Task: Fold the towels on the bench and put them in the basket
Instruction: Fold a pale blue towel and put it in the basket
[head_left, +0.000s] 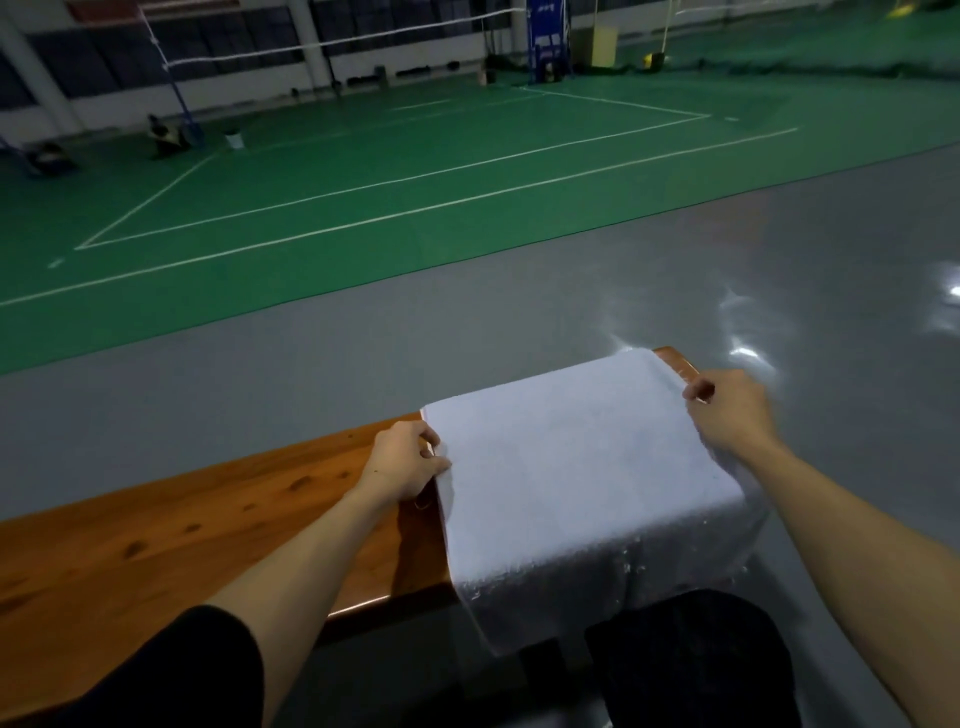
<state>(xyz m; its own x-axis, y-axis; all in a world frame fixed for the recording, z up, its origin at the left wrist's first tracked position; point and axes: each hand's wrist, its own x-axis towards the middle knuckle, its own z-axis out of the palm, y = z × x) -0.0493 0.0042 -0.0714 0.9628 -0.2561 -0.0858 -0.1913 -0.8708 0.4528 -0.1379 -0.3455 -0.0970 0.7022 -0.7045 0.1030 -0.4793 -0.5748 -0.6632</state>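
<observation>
A white towel (571, 467) lies spread across the right end of a wooden bench (182, 530), and its near part hangs down over the front edge. My left hand (408, 460) pinches the towel's left edge with curled fingers. My right hand (727, 410) grips the towel's right edge near the far corner. No basket is in view.
Grey floor (467, 338) lies beyond the bench, then a green court (363, 171) with white lines and a net. A dark shape (691, 660), my leg or clothing, sits below the hanging towel. People sit far off at the back left.
</observation>
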